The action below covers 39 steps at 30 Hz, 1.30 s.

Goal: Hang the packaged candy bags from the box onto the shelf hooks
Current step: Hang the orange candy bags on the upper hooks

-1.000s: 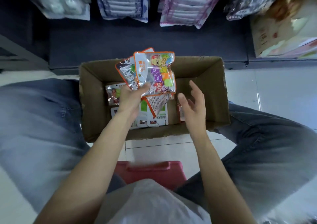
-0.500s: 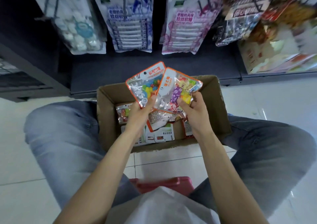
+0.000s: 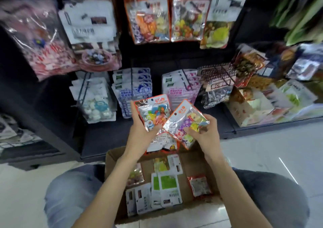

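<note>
Head view: candy bags (image 3: 167,189) in box (image 3: 201,163)

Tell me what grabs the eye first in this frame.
The two orange-edged candy bags fanned out at centre: the left hand grips one candy bag, the right hand the other candy bag, both raised above the open cardboard box, which holds more packets. Behind them, a dark shelf wall is crowded with hanging snack bags.
</note>
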Motion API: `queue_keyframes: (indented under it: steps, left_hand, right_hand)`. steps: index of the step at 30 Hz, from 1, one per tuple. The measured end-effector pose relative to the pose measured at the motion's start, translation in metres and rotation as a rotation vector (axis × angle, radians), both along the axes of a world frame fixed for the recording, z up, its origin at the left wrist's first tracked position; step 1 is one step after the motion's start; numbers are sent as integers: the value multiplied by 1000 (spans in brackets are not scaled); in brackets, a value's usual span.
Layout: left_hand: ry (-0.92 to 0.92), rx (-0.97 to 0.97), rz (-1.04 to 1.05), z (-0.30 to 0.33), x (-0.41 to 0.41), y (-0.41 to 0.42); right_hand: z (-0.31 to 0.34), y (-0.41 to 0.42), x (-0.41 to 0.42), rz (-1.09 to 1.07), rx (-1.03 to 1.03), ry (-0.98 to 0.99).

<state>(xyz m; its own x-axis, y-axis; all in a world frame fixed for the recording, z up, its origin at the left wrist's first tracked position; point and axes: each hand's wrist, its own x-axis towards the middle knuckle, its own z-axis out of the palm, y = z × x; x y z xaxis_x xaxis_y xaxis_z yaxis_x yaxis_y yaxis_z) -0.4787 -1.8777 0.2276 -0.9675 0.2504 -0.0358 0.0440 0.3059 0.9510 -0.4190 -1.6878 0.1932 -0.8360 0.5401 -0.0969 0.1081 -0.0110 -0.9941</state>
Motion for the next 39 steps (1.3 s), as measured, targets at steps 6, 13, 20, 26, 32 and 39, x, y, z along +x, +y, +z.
queue_keyframes:
  steps: [6, 13, 20, 26, 32, 39]
  left_hand:
    - [221, 6, -29, 66, -31, 30]
    - [440, 18, 117, 115, -72, 12]
    - [514, -82, 153, 146, -98, -17]
    - [467, -101, 173, 137, -110, -22]
    - [446, -91, 189, 133, -116, -23]
    - [443, -111, 179, 132, -122, -20]
  right_hand:
    - [57, -2, -47, -205, -54, 203]
    - [129, -8, -89, -16, 264, 236]
    - [168, -13, -128, 179, 308, 459]
    - [169, -23, -161, 162, 456, 402]
    - [166, -28, -170, 130, 453, 380]
    - [168, -21, -171, 132, 469, 347]
